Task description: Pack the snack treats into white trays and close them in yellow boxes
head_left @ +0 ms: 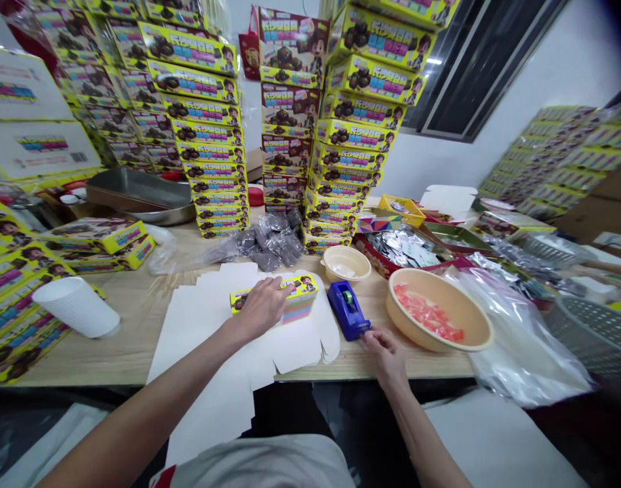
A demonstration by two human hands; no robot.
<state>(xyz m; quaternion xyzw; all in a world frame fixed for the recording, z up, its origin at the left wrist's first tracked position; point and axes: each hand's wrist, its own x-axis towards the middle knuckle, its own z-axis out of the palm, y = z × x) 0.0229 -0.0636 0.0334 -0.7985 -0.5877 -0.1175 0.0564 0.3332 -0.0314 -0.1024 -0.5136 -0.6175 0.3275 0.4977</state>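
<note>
My left hand (264, 303) lies over the top of a small yellow printed box (305, 288), its fingers gripping the edge. The box stands on flat white cardboard sheets (188, 325). To the right of it sits a blue tape dispenser (345, 313) with a roll of tape inside. At the dispenser's near end my right hand (384, 346) is closed, thumb and fingers pinched at the cutting edge. The tape between those fingers is too small to see clearly.
Tall stacks of yellow boxes (351, 156) rise at the back. A tan basin (437, 308) of red packets stands right of the dispenser, a small bowl (346, 263) behind it. Grey packets (272, 240) lie behind the cardboard. Stacked white paper cups (76, 306) lie tilted on the left.
</note>
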